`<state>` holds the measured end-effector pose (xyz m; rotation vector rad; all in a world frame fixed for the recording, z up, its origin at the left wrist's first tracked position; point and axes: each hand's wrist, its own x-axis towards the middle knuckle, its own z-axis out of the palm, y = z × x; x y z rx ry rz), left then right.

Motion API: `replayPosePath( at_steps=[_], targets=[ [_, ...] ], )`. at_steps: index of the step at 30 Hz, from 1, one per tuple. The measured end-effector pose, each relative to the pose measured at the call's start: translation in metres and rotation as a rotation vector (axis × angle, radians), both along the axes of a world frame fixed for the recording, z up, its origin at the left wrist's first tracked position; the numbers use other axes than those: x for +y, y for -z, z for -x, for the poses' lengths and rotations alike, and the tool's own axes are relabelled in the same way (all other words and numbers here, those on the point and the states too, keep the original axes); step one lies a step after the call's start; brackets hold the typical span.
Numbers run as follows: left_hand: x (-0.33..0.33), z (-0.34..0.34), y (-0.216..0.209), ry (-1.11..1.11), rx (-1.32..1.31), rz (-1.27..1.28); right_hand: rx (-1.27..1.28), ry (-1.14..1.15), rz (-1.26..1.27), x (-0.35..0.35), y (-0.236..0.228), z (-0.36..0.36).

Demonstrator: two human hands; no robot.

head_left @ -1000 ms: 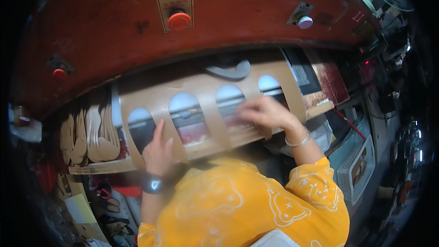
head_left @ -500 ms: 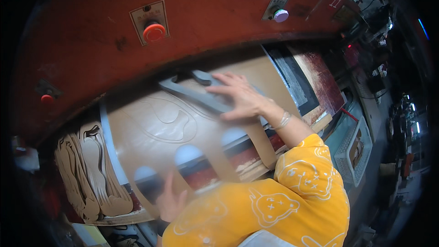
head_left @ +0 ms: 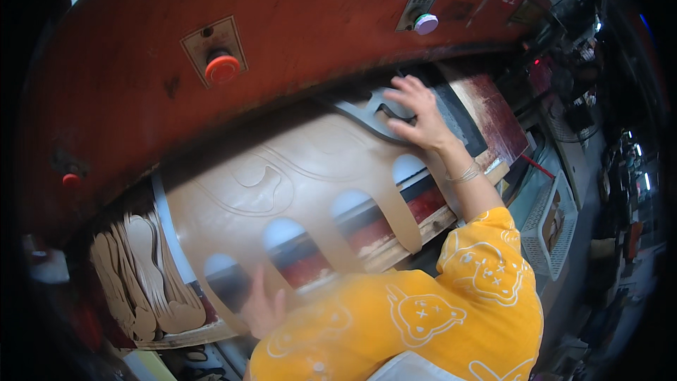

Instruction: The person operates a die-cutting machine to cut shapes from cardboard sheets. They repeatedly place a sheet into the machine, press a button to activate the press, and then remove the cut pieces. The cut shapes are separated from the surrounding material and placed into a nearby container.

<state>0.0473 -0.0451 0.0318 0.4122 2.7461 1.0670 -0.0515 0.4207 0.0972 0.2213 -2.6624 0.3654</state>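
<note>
A grey frame-like cutting die (head_left: 367, 114) lies on the far right part of a large tan sheet (head_left: 331, 162). My right hand (head_left: 417, 114) is over the die's right end, its fingers spread. Whether the fingertips touch the die is hard to tell. Curved outlines mark the sheet's middle and left, and rounded notches leave strips along its near edge. By one of those strips is my left hand (head_left: 264, 309), with a finger and the thumb stretched apart; the yellow sleeve (head_left: 395, 310) hides part of it.
The red machine beam (head_left: 296, 35) spans the far side, with a red push button (head_left: 222, 68) and a pale one (head_left: 426, 24). Stacked tan cut pieces (head_left: 144, 268) lie at the left. A dark strip (head_left: 462, 123) and a white basket (head_left: 550, 229) are at the right.
My right hand and the grey die have moved right, off the outlined middle of the sheet. Its fingers are more spread now. My left hand has stayed near the same strip.
</note>
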Motion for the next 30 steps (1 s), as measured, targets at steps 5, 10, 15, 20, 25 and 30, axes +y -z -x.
replayPosePath(
  at_steps=[5,10,15,20,25,30],
  targets=[
    [0.003,-0.008,0.010,-0.015,0.073,-0.124,0.753,0.370,0.287,-0.007,-0.046,0.004],
    [0.003,-0.014,0.008,-0.035,0.117,-0.148,0.833,0.448,0.234,-0.024,-0.068,0.033],
    [0.006,-0.022,0.019,-0.173,0.112,-0.119,0.837,0.310,0.461,-0.008,-0.030,-0.025],
    [0.007,-0.026,0.035,-0.162,0.357,-0.116,0.160,0.141,0.707,-0.036,0.008,-0.132],
    [0.005,-0.026,0.036,-0.164,0.331,-0.118,-0.465,0.071,0.030,-0.081,0.036,-0.182],
    [0.003,-0.025,0.034,-0.195,0.330,-0.160,-0.498,0.114,0.144,-0.089,0.037,-0.193]
  ],
)
